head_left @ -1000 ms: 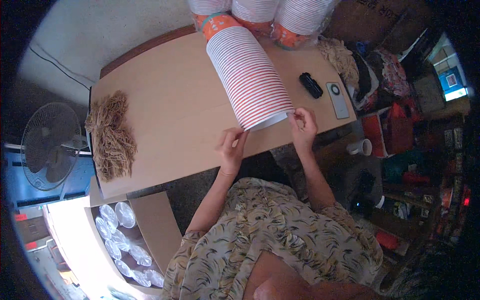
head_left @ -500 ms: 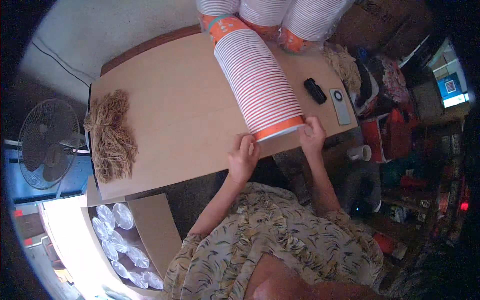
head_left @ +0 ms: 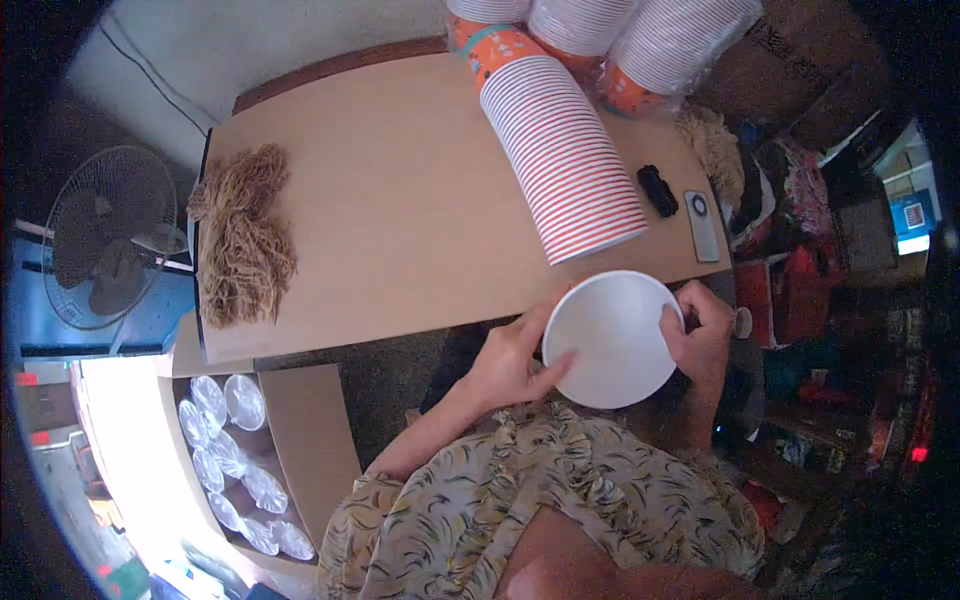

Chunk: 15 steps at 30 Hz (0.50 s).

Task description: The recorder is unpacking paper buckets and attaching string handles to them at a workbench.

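Observation:
A single round paper bowl (head_left: 615, 335), white inside, is held between my two hands just off the table's front edge, its opening tilted up toward me. My left hand (head_left: 515, 360) grips its left side, thumb over the rim. On the opposite side my right hand (head_left: 702, 330) pinches the rim, thumb inside the bowl. Beyond them a long nested stack of paper bowls (head_left: 570, 150) lies on its side on the table, white rims showing and orange at the far end.
Wrapped bowl stacks (head_left: 680, 50) stand at the back. Tan twine (head_left: 245, 235) lies at the table's left; a black object (head_left: 657, 190) and a pale phone-like device (head_left: 702, 225) at the right. A carton (head_left: 310, 440) of plastic-wrapped stacks and a fan (head_left: 110, 235) are at the left.
The end bowl has come off the stack and moved toward me in both hands. It is now turned so that its white inside shows. The remaining stack still lies on the table.

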Tool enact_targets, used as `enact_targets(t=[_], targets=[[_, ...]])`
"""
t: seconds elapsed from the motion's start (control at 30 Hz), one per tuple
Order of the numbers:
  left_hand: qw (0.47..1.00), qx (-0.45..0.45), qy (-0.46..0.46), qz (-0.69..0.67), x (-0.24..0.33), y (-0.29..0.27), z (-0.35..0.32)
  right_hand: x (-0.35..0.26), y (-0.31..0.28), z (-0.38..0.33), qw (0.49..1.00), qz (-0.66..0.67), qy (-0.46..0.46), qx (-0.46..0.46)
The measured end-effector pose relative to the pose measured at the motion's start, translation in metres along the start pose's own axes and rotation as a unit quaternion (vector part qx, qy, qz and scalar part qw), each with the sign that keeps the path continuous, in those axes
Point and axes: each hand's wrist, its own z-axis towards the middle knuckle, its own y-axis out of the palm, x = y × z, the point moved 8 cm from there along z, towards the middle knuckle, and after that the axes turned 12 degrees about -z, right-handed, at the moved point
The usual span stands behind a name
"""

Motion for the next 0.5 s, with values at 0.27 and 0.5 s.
enact_targets(t=[0.27,0.5], targets=[[0.955,0.243,-0.095,0.138,-0.005,-0.155,-0.032,-0.145,-0.02,0.022,0.897,0.409,-0.167,-0.009],[0.936,0.299,-0.183,0.028,-0.084,-0.218,-0.06,-0.236,-0.055,0.004,0.598,0.735,-0.269,-0.173]])
